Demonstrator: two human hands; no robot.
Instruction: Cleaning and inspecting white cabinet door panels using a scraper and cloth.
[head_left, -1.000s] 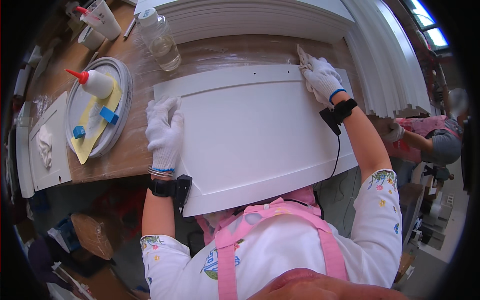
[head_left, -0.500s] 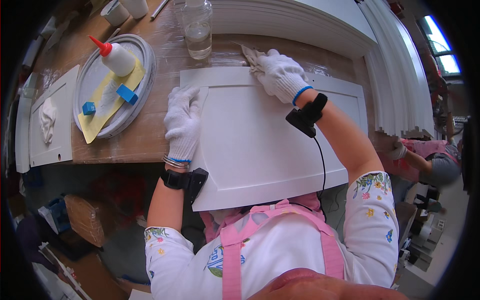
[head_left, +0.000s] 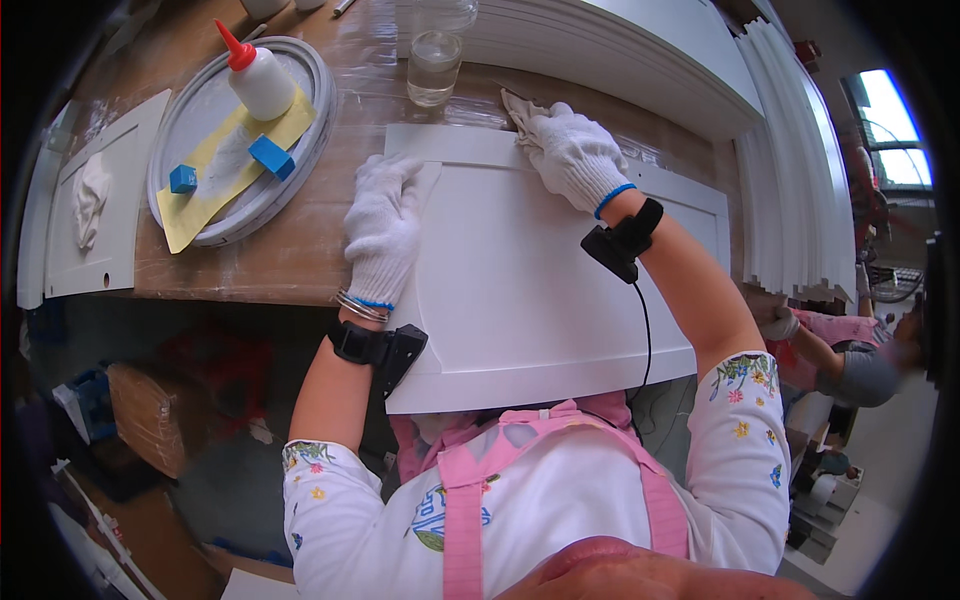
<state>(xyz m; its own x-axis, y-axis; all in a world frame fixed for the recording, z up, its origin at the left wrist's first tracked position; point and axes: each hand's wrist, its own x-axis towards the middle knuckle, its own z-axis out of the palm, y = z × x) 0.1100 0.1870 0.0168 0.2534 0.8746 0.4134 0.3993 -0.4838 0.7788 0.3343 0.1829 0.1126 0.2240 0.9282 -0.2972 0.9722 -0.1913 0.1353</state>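
Observation:
A white cabinet door panel (head_left: 540, 270) with a raised frame lies in front of me, its near edge reaching past the table toward my apron. Along its left edge, my left hand (head_left: 385, 220) in a white knit glove is closed round the border; the thumb is not plain to see. My right hand (head_left: 575, 155), gloved too, is closed on a crumpled beige cloth (head_left: 522, 112) at the panel's far edge. Part of the cloth sticks out beyond the fingers, and the rest is hidden under the glove.
To the left, a round grey lid (head_left: 318, 130) bears a red-tipped white bottle (head_left: 265, 88), yellow sandpaper (head_left: 190, 215) and blue blocks (head_left: 271, 157). A jar of clear liquid (head_left: 434, 70) stands beyond the panel. Stacked white panels (head_left: 640, 50) line the back; a co-worker (head_left: 850, 365) is at right.
My view has shifted a little, so the lid and jar appear farther right. Both hands keep their holds, on the panel's edge and on the cloth, with little movement against the panel.

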